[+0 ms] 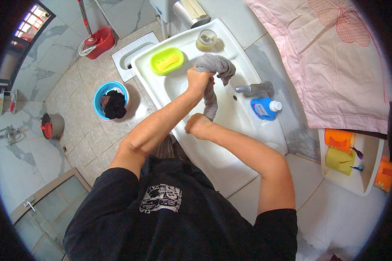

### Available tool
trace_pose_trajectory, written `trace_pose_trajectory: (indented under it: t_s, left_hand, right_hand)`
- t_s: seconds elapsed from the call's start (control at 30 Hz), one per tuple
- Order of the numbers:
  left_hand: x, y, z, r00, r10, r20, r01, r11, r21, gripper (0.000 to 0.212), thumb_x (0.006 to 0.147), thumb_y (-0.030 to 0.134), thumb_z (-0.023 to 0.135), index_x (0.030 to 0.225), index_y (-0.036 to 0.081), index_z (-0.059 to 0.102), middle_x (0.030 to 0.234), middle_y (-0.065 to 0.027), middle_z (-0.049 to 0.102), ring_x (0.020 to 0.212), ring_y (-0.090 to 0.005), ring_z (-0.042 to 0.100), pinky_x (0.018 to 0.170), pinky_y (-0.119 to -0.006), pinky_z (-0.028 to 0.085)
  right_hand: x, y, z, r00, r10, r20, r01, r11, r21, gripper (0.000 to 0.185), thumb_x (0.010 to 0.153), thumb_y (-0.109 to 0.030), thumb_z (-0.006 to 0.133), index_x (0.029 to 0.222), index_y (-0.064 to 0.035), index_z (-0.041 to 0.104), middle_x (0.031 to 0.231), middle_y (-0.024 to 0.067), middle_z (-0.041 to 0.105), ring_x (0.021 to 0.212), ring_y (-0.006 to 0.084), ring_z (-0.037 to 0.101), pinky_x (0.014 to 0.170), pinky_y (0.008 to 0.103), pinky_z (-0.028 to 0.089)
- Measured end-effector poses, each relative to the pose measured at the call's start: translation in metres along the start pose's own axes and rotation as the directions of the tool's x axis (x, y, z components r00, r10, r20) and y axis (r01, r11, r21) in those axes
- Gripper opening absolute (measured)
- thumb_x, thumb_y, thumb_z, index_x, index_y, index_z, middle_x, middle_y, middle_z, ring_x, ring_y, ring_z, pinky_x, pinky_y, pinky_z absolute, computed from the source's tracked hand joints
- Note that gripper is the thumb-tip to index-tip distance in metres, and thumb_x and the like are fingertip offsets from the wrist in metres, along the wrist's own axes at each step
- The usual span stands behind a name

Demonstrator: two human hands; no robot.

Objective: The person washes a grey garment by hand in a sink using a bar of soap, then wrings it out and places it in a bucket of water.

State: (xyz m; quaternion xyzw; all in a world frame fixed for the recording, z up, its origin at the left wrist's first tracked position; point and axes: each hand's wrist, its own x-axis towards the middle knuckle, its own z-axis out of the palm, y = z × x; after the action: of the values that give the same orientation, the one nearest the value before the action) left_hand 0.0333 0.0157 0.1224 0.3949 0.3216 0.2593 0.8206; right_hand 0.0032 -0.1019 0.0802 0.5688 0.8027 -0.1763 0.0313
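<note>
Over a white ceramic washbasin (228, 143), a grey cloth (215, 65) is twisted into a rope between my fists. My left hand (198, 81) grips its upper stretch, and a bunched end flops over past the fist towards the tap. Lower down, my right hand (198, 125) is closed around the other end, most of which is hidden in the fist. A chrome tap (254, 88) projects over the basin to the right of the cloth. Beside the tap, a blue detergent bottle (264, 108) with a white cap rests on the rim.
A green soap dish (167, 61) with yellow soap and a glass jar (206, 40) stand on the basin's far rim. On the floor are a blue basin of dark clothes (115, 104), a red mop bucket (101, 42) and a squat toilet (134, 53). Pink fabric (317, 65) hangs at right.
</note>
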Motion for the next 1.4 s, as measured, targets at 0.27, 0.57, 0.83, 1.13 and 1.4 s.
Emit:
trace_pose_trajectory:
  t_s: [0.27, 0.57, 0.83, 1.13, 1.4]
  left_hand:
    - [-0.007, -0.005, -0.001, 1.000, -0.002, 0.005, 0.002, 1.000, 0.018, 0.007, 0.062, -0.003, 0.059, 0.065, -0.002, 0.053, 0.054, -0.0084, 0.054, 0.045, -0.0155, 0.052, 0.041, -0.028, 0.041]
    - [-0.015, -0.012, 0.003, 0.999, 0.012, 0.031, -0.015, 0.997, 0.073, 0.008, 0.061, -0.001, 0.059, 0.065, -0.002, 0.052, 0.054, -0.0076, 0.054, 0.045, -0.0146, 0.052, 0.042, -0.027, 0.041]
    - [-0.017, -0.017, -0.001, 1.000, -0.004, 0.000, 0.004, 0.996, 0.091, 0.008, 0.062, 0.000, 0.060, 0.065, -0.003, 0.052, 0.055, -0.0084, 0.055, 0.045, -0.0145, 0.052, 0.043, -0.027, 0.041]
    - [-0.029, -0.014, 0.001, 0.997, -0.070, -0.033, 0.074, 0.990, 0.122, 0.008, 0.062, 0.000, 0.060, 0.065, -0.002, 0.053, 0.055, -0.0077, 0.055, 0.045, -0.0144, 0.051, 0.043, -0.027, 0.040]
    - [-0.029, -0.002, -0.009, 0.998, -0.054, -0.027, 0.055, 0.997, 0.053, 0.022, 0.062, -0.004, 0.061, 0.081, 0.000, 0.052, 0.067, -0.0079, 0.057, 0.055, -0.0154, 0.053, 0.045, -0.028, 0.042]
  right_hand:
    - [0.013, -0.004, -0.010, 0.921, 0.099, 0.376, -0.063, 0.992, -0.107, 0.015, 0.073, -0.011, 0.051, 0.076, -0.0081, 0.065, 0.083, 0.0083, 0.064, 0.080, 0.0229, 0.061, 0.068, 0.0350, 0.048]
    - [0.015, 0.001, 0.024, 0.878, 0.178, 0.445, -0.122, 0.981, -0.152, 0.020, 0.077, -0.010, 0.048, 0.087, -0.0072, 0.065, 0.093, 0.0080, 0.063, 0.085, 0.0226, 0.060, 0.070, 0.0345, 0.047]
    - [0.016, 0.002, 0.046, 0.859, 0.208, 0.469, -0.145, 0.975, -0.167, 0.021, 0.077, -0.011, 0.047, 0.088, -0.0081, 0.065, 0.094, 0.0085, 0.062, 0.086, 0.0230, 0.060, 0.072, 0.0351, 0.047]
    - [0.009, -0.005, 0.051, 0.846, 0.202, 0.494, -0.120, 0.974, -0.193, 0.021, 0.076, -0.013, 0.049, 0.088, -0.0094, 0.066, 0.092, 0.0075, 0.063, 0.084, 0.0238, 0.061, 0.069, 0.0368, 0.048]
    - [-0.046, -0.022, 0.024, 0.989, -0.127, 0.078, 0.137, 0.980, -0.146, 0.012, 0.070, -0.014, 0.055, 0.077, -0.0076, 0.062, 0.086, 0.0100, 0.060, 0.089, 0.0228, 0.056, 0.075, 0.0338, 0.043]
